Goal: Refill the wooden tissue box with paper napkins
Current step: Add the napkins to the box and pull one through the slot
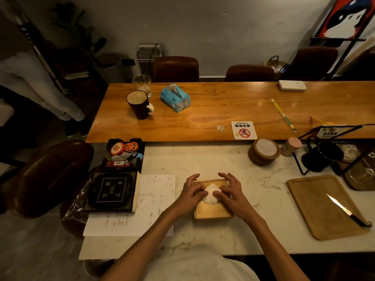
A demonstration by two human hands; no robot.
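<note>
Wooden tissue box: on the marble counter, lid on; likely rigid, light, best gripped by its side walls.
Paper napkins: white tuft at the lid opening; soft, tearable, best pinched at the peak.
Left hand, right hand: palms down, thumbs and forefingers pinching the tuft, other fingers spread over the far rim.
Blue tissue pack: far wooden table.

Box sits near-centre on the counter, a napkin in its top opening, left hand and right hand on either side of it. Left of the box lie papers and a book; right, a board with a knife on it. Beyond, on the far table: mug, glass behind it, tissue pack to the right.
</note>
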